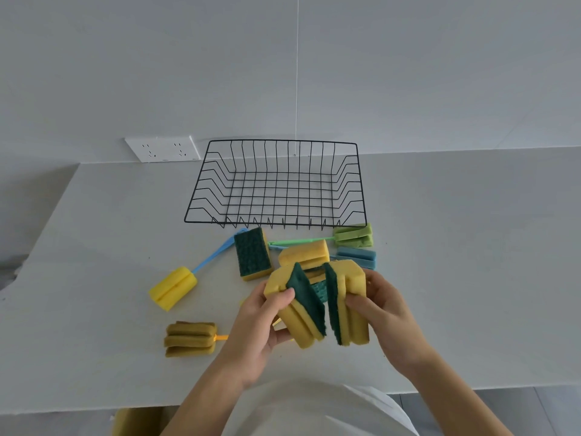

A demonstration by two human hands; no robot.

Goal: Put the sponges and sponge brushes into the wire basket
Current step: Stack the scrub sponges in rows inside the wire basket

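- Head view: the left hand [261, 322] is pinching a yellow sponge [295, 309] with a green scrub face, thumb on the front edge, lifted above the bench [471, 247].
- The right hand [386, 313] grips a second sponge [349, 306] of the same kind, fingers closed round its outer side; the two sponges stand on edge, green faces turned toward each other, a small gap between them.
- The basket [195, 196] sits at the back of the bench against the wall, nothing in it.
- Just in front of the basket lies a third sponge [253, 253], green side up, and a plain yellow one [303, 254] beside it.
- A yellow brush [173, 287] with a blue handle lies to the left; an olive brush [190, 338] nearer the front edge.
- A green brush [353, 235] and a blue brush [356, 256] lie by the basket's right front corner.
- A socket [162, 148] is on the wall, left of the basket.
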